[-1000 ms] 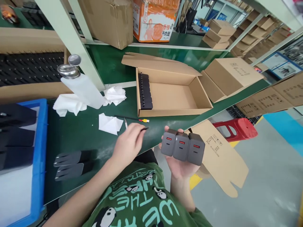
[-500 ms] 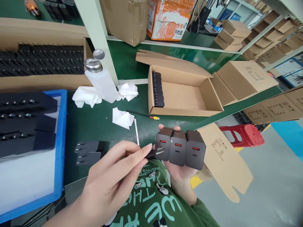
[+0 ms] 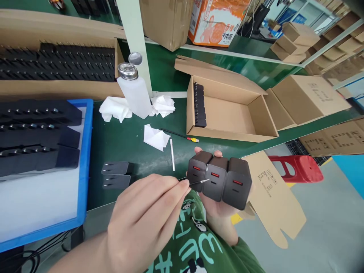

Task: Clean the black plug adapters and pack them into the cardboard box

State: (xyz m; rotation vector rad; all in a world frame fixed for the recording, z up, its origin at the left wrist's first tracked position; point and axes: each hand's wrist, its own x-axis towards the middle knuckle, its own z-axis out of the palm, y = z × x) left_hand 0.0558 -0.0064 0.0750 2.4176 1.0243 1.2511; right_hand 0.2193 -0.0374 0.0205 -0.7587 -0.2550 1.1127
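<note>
My right hand (image 3: 218, 206) cups three dark grey chargers (image 3: 220, 180) side by side, their red-tabbed ports facing me. My left hand (image 3: 145, 223) pinches a thin pointed tool (image 3: 197, 183), its tip touching the face of the leftmost charger. Two more chargers (image 3: 116, 174) lie on the green bench (image 3: 127, 140) to the left. An open cardboard box (image 3: 230, 113) holds a row of black chargers (image 3: 199, 104) along its left wall.
A blue tray (image 3: 85, 159) with black foam trays stands at left. A white bottle (image 3: 135, 89), crumpled tissues (image 3: 115, 108), a thin stick (image 3: 172, 153) and a black pen (image 3: 178, 134) lie on the bench. Cardboard boxes (image 3: 307, 96) sit right; a red stool (image 3: 295, 168) stands below.
My left hand left the bench with the thin tool and brought its tip onto the leftmost charger. My right hand kept holding the three chargers, tilting them slightly.
</note>
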